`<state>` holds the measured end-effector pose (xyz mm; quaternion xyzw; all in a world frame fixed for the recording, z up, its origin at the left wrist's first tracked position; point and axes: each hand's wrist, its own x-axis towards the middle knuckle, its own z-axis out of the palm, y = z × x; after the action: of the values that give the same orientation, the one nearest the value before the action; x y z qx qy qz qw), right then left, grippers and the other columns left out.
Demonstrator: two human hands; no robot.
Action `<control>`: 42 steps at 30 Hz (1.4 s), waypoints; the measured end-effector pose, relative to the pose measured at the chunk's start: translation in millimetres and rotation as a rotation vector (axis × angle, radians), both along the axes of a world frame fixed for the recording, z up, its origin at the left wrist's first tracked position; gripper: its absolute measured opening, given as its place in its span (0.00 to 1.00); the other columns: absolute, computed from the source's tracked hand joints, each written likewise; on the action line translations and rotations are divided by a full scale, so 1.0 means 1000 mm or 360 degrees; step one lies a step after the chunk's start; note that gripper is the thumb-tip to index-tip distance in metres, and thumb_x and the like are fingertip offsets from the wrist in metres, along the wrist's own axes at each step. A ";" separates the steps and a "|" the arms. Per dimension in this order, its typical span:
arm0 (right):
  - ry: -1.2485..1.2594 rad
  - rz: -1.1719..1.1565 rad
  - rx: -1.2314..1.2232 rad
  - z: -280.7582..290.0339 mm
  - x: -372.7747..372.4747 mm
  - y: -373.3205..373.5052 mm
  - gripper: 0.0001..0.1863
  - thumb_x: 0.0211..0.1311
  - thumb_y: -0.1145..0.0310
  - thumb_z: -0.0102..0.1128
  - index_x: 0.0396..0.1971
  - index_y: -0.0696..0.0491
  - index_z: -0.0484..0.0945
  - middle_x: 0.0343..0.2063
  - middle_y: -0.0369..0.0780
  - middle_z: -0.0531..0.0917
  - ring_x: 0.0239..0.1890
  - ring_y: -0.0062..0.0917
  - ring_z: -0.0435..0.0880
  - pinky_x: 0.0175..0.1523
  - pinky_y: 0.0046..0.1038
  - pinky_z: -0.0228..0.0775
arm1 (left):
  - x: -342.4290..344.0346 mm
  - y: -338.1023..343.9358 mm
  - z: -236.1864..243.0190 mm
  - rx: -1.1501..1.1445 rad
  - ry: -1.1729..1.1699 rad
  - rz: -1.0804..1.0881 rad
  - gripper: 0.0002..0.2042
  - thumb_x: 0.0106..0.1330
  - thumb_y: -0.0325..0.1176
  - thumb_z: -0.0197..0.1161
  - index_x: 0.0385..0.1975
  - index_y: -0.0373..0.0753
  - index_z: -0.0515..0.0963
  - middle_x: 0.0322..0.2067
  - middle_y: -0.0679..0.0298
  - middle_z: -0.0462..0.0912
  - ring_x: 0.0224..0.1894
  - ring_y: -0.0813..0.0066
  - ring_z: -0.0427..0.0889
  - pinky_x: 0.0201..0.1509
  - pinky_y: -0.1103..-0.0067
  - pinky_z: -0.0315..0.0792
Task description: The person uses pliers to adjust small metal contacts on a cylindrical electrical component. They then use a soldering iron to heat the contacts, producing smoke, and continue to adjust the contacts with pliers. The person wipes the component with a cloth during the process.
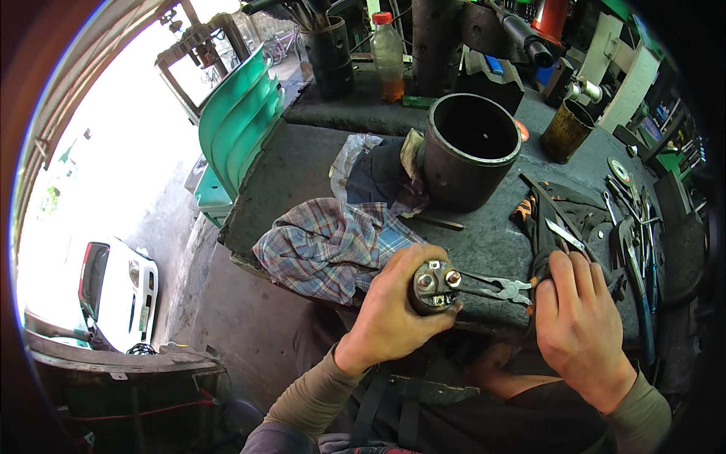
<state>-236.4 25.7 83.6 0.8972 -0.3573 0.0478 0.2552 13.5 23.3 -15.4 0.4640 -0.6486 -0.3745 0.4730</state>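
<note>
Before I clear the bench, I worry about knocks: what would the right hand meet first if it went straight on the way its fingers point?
Probably the dark rag under the right hand's fingertips; depth is uncertain.

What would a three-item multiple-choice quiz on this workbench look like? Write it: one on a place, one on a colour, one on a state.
1. Where is the plaid cloth?
A. on the bench's near edge, left of the left hand
B. inside the big cylinder
C. on the floor

2. What colour is the bottle's cap?
A. blue
B. red
C. white

3. How is the small cylindrical part held?
A. lying loose on the bench
B. gripped in the left hand, pliers at its terminal end
C. clamped in a vise

Answers: 1 A, it drapes over the bench edge there; 2 B, the cap shows red; 3 B, fingers wrap it while the right hand holds the pliers.
</note>
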 end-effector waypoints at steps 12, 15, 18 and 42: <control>-0.0036 0.0342 0.0100 -0.001 -0.025 -0.066 0.09 0.61 0.68 0.67 0.33 0.57 0.78 0.45 0.44 0.81 0.48 0.36 0.82 0.58 0.39 0.78 | 0.023 -0.043 0.026 0.0307 0.0025 -0.0666 0.28 0.56 0.23 0.81 0.57 0.36 0.77 0.44 0.68 0.85 0.48 0.83 0.81 0.56 0.79 0.78; -0.0057 0.0409 0.0002 0.000 -0.025 -0.079 0.09 0.62 0.68 0.67 0.34 0.58 0.79 0.48 0.45 0.81 0.53 0.38 0.83 0.62 0.40 0.77 | 0.027 -0.057 0.030 0.0462 0.0003 -0.0828 0.31 0.56 0.26 0.83 0.60 0.36 0.77 0.49 0.66 0.87 0.53 0.80 0.83 0.62 0.77 0.78; -0.0188 0.0278 0.0013 0.008 -0.027 -0.071 0.11 0.60 0.68 0.68 0.38 0.58 0.81 0.53 0.46 0.81 0.59 0.42 0.82 0.65 0.42 0.76 | 0.031 -0.056 0.032 0.0349 -0.0065 -0.0779 0.37 0.56 0.30 0.85 0.66 0.36 0.76 0.54 0.63 0.87 0.59 0.77 0.83 0.68 0.76 0.75; -0.2707 0.0887 0.1819 0.088 0.051 -0.020 0.24 0.88 0.54 0.52 0.43 0.63 0.83 0.31 0.43 0.87 0.37 0.27 0.90 0.46 0.30 0.84 | -0.020 -0.006 0.141 0.0277 0.0110 -0.0778 0.17 0.71 0.30 0.75 0.56 0.31 0.86 0.46 0.64 0.92 0.49 0.78 0.86 0.58 0.77 0.78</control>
<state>-185.4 5.7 171.6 0.6055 -0.1694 0.5414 -0.5582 -6.7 17.3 125.2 0.3193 -0.6902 -0.5478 0.3486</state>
